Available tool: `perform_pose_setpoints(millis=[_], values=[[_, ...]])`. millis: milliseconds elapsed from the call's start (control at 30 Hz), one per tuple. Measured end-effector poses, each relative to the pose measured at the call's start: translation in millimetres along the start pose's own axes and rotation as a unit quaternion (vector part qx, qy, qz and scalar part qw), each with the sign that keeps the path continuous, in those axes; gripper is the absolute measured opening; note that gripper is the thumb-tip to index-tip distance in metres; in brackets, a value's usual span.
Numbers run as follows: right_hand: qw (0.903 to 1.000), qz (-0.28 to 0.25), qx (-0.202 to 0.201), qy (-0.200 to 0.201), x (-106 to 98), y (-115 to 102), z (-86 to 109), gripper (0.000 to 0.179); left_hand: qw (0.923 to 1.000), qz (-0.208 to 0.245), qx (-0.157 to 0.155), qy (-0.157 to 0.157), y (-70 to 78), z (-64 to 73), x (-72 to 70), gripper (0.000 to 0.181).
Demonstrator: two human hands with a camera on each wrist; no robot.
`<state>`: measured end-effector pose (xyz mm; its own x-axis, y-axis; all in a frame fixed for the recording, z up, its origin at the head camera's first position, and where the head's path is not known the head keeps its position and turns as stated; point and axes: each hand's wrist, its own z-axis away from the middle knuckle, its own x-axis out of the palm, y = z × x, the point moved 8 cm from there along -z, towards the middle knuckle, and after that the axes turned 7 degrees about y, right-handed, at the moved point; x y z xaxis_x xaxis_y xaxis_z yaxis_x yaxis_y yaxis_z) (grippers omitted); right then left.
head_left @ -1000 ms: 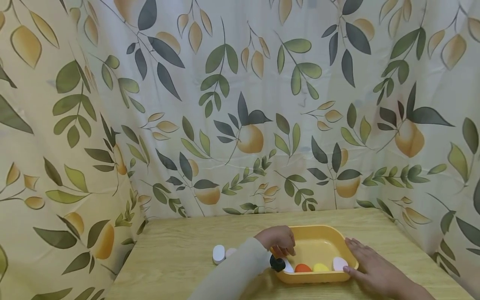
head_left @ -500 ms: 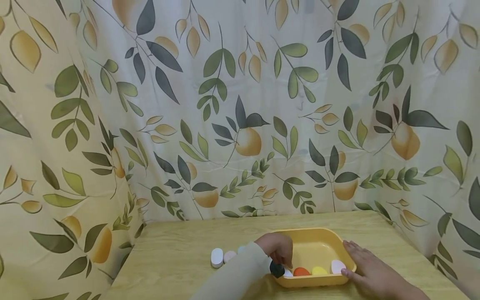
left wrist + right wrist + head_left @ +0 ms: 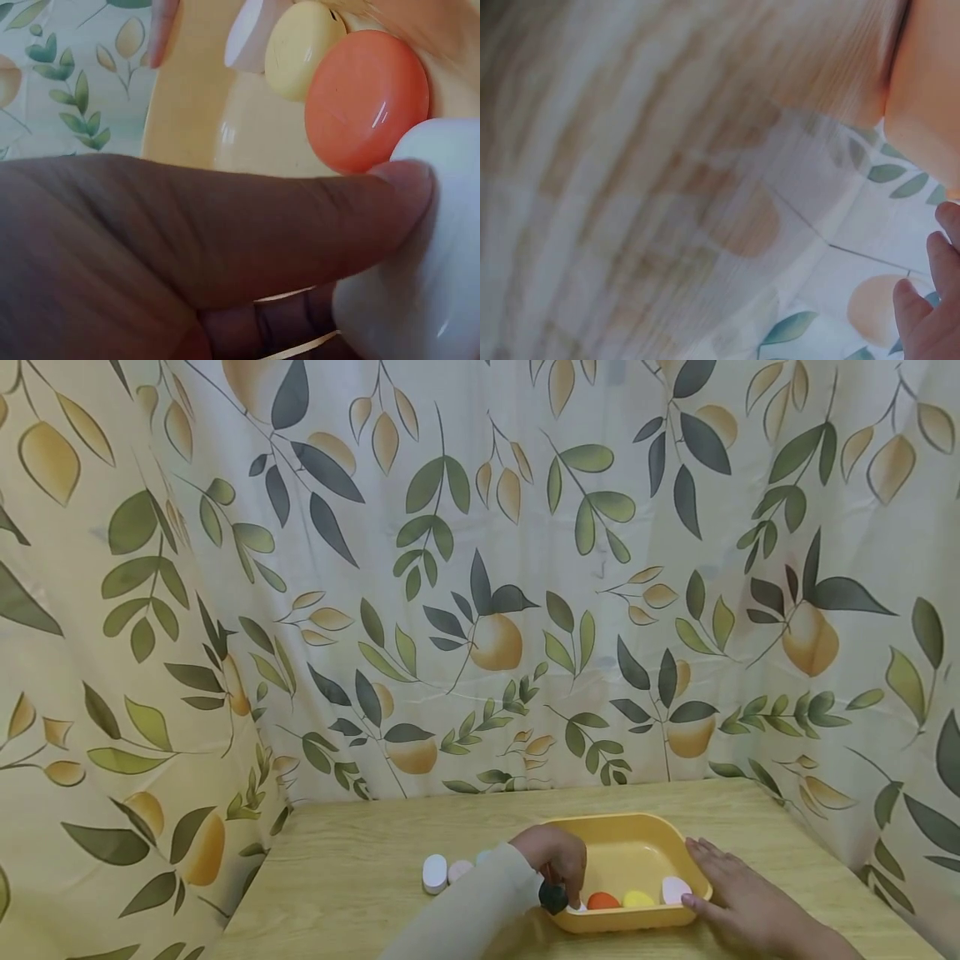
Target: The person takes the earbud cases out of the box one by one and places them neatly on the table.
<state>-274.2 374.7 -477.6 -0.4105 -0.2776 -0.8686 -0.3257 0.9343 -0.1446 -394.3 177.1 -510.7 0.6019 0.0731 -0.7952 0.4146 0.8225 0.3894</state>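
In the head view my left hand reaches down into the left end of a yellow tray. In the left wrist view it pinches a white glossy rounded piece, thumb on its near side and fingers beneath. Beside that lies an orange-red round piece, then a yellow one and a pale pink one, in a row along the tray's front wall. My right hand rests against the tray's right end, fingers extended along the side and thumb at the front corner.
Left of the tray, a white oval piece, a pinkish piece and a pale blue piece lie on the wooden table, partly behind the left sleeve. A leaf-patterned curtain hangs behind and at both sides.
My left hand has lowered toward the tray's front left corner, its fingers now covering most of the white piece there. My right hand stays at the tray's right end.
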Motion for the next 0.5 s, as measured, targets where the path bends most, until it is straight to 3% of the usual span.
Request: perform_pose_setpoints(millis=[133,333,500], values=[[0.9999,-0.003,0.008,-0.007,0,1,-1.1,0.077,0.9998,-0.009,0.016,-0.008,1.4,5.0,-0.8,0.015],[1.0,0.001,0.004,0.0,1,0,-1.1,0.076,0.9984,-0.017,0.037,-0.041,3.7,11.2,3.2,0.031],[0.9997,0.001,-0.013,0.019,-1,-2,-1.7,0.074,0.9963,-0.033,0.05,-0.062,4.4,16.4,6.8,0.017]])
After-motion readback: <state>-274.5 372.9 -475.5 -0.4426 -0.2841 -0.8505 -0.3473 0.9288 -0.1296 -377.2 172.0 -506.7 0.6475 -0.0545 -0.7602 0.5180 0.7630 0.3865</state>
